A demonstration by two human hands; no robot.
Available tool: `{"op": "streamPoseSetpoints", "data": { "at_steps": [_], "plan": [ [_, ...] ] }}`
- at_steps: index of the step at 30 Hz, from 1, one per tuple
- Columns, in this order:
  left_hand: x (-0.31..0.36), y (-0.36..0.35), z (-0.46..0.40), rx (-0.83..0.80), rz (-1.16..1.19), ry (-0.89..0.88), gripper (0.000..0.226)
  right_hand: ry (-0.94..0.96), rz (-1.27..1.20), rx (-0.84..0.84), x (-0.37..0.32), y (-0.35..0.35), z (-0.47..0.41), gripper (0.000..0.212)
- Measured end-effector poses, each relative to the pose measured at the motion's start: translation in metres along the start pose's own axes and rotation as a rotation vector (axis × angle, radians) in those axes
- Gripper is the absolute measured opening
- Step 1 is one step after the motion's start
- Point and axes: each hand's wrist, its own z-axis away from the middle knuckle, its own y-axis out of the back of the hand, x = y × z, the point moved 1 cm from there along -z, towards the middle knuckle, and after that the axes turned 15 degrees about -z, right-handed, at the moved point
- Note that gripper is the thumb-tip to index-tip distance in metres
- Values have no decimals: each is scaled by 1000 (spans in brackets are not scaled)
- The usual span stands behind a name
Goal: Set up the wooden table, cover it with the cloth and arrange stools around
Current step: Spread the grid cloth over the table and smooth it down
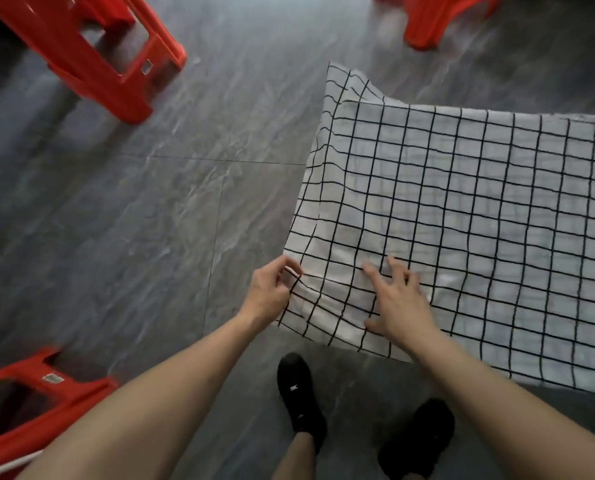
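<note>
The cloth [462, 220], white with a black grid, lies spread over the surface on your right and hangs down at its near-left corner and along its left edge; the surface itself is hidden under it.

Starting at the far left, a red stool [91, 53] stands on the dark grey floor [150, 202] at the upper left, and a second red stool [22, 410] sits at the lower left, just beside your left forearm. Both are well apart from the cloth.

Your left hand [268, 292] is at the cloth's near-left corner, fingers curled, pinching the edge between thumb and fingertips. Just right of it, your right hand [400, 303] rests on top of the cloth with fingers spread and straight, gripping nothing.

Below the hands, your two black shoes [299, 400] stand on the floor near the cloth's hanging front edge. At the upper right, part of a third red stool [431, 22] shows beyond the far side of the cloth.
</note>
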Motion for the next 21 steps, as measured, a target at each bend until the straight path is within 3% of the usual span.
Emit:
{"op": "streamPoseSetpoints", "data": {
  "at_steps": [3, 7, 9, 11, 14, 17, 19, 21],
  "plan": [
    [-16, 8, -5, 43, -2, -23, 45, -24, 9, 11, -6, 1, -4, 88],
    [-69, 7, -6, 8, -70, 261, 47, -17, 49, 10, -9, 5, -11, 85],
    [-78, 8, -4, -119, 27, 398, 42, -11, 67, 0, -8, 6, -13, 85],
    [-73, 8, 2, -266, 151, 412, 24, -4, 67, -9, -9, 7, -12, 85],
    [-62, 0, 12, -496, 285, 369, 18, -2, 53, -29, -8, 3, -6, 91],
    [-58, -10, 13, -653, -205, 228, 11, -13, 101, -122, 1, -6, 3, 108],
    [-48, -13, 11, -690, -545, 215, 28, -7, 99, -155, 10, -9, 6, 110],
    [-33, -11, 6, -620, -616, 260, 41, 18, 89, -168, 18, -4, 9, 110]
  ]
}}
